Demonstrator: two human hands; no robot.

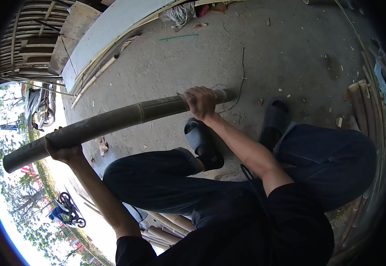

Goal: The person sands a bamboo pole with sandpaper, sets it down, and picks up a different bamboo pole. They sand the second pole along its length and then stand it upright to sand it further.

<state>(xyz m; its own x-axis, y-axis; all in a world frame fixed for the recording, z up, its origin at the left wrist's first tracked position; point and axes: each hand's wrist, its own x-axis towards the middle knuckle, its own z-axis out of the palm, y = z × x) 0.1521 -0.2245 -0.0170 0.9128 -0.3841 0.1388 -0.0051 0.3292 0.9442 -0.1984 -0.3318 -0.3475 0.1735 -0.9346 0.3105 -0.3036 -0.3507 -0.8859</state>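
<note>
A thick bamboo pole (113, 119) slants across the view in front of me, from low at the left to higher at the right, with a node ring near its middle. Under its left part, my left hand (64, 148) is closed around the pole, fingers partly hidden behind it. Toward the right end, my right hand (199, 103) is closed over the pole and looks slightly blurred. Whether anything else is in that hand I cannot make out. The pole's right end is blurred against the floor.
Bamboo poles (361, 106) lie at the right edge, and more bamboo (164, 235) lies behind my left leg. A dark slipper (202, 144) is on each foot. A pale panel (108, 35) and strips stand at the upper left. A motorcycle (68, 210) with a rider is outside.
</note>
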